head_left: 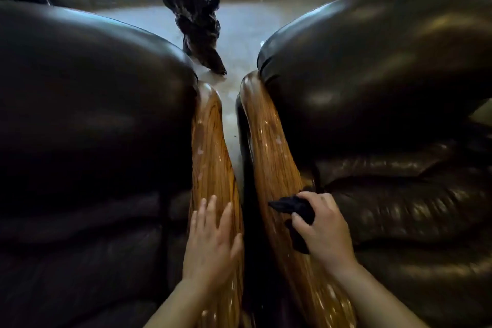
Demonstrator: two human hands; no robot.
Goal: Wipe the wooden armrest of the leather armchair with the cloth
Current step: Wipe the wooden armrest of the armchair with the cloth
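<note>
Two dark leather armchairs stand side by side, each with a glossy wooden armrest. The right chair's armrest [274, 157] runs from the centre down toward me. My right hand [323, 231] presses a dark crumpled cloth [292, 208] onto it, near its inner edge by the leather seat. The left chair's armrest [210, 146] lies parallel. My left hand [211, 242] rests flat on it with fingers spread, holding nothing. Pale spots and streaks show on both wooden surfaces.
The left armchair's leather back [93, 114] and the right armchair's leather back [372, 74] bulge on either side. A narrow gap of pale floor [231, 120] separates the armrests. A dark gnarled wooden piece [194, 8] stands on the floor beyond.
</note>
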